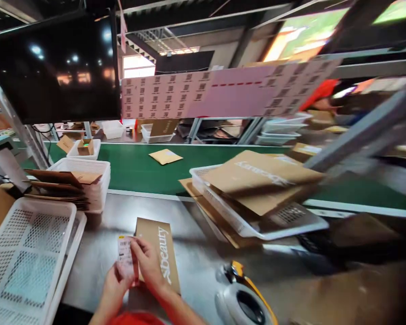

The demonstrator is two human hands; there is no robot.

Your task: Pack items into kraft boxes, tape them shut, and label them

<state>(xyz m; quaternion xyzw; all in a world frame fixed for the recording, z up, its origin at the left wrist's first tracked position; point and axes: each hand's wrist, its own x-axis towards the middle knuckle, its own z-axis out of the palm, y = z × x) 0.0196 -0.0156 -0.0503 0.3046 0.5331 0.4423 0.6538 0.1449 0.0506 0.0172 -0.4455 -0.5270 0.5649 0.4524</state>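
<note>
Blurring across the whole right side, with grey frame bars (365,131) and a person in an orange sleeve (320,92) hard to make out. Cut off at the bottom edge: both forearms and a white-and-yellow device (242,298), its kind unclear. Printed lines on the small label (125,253) too small to read.

Pinching that label from both sides: left hand (113,286) with fingers closed on its lower part, right hand (149,264) with thumb and fingertips closed on its right edge. Held upright just above the steel table (196,262), overlapping the left edge of a flat brown mailer (160,253) lying on the table and marked "beauty".

Standing at left, a white perforated basket (27,257) holding nothing visible. Behind it, another white basket (94,178) topped with folded brown cardboard (59,183). To the right, a tilted white tray (253,225) carrying large brown mailers (260,178). Lying on the green conveyor belt (138,167), a tan envelope (165,156) and a small tray with a box (85,147).
</note>
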